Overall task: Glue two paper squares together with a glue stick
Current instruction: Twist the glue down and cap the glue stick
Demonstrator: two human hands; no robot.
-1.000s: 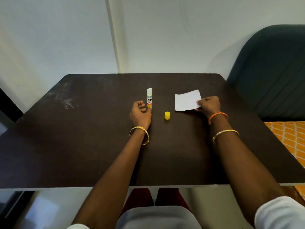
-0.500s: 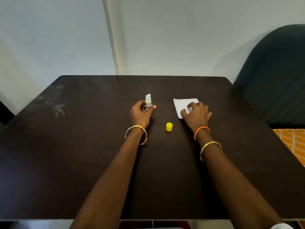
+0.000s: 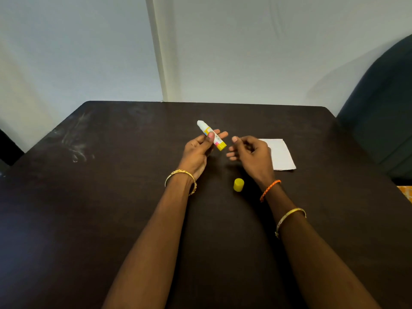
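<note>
My left hand (image 3: 198, 150) holds the uncapped glue stick (image 3: 211, 136) above the dark table (image 3: 89, 219), tilted with its white glue tip up and to the left and its yellow base toward my right hand. My right hand (image 3: 252, 155) hovers just right of the stick with fingers apart, holding nothing. The white paper (image 3: 282, 153) lies flat on the table behind and to the right of that hand, partly hidden by it. The yellow cap (image 3: 238, 184) stands on the table between my wrists.
A dark green upholstered chair (image 3: 383, 121) stands past the table's right edge. A pale wall with a vertical trim strip (image 3: 162, 52) rises behind the table. Whitish smudges (image 3: 75, 148) mark the table's left side.
My left hand lifted the glue stick off the table and tilted it. My right hand left the paper and moved left toward the stick's base.
</note>
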